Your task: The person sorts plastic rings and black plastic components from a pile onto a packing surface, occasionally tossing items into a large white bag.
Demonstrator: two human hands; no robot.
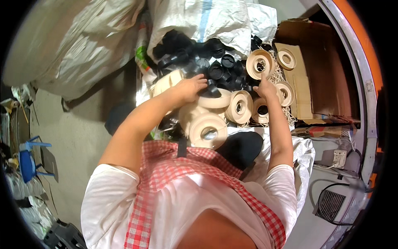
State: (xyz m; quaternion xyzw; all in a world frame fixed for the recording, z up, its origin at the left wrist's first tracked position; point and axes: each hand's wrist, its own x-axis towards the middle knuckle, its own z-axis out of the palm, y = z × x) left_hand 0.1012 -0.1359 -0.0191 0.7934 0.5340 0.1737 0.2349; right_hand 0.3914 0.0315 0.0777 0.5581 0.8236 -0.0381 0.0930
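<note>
My left hand [192, 88] reaches over the pile with its fingers stretched out, their tips beside a black round plastic part [213, 90]. That part leans over the rim of a cream plastic ring [219, 101]. At the right, my right hand [266, 88] has its thumb and index finger apart. The index fingertip touches the lower rim of another cream flanged ring [251, 66]; its other fingers are partly hidden. More cream rings lie nearest me, among them a large one [196, 128] and a tilted one [245, 111]. Black round parts [215, 70] are heaped beyond my hands.
A white woven sack [215, 20] lies behind the black parts. An opened cardboard box [331, 79] stands at the right, with a cream ring [286, 59] on its flap. Big pale sacks [83, 45] bulge at the left. A blue stool [27, 164] stands on the floor.
</note>
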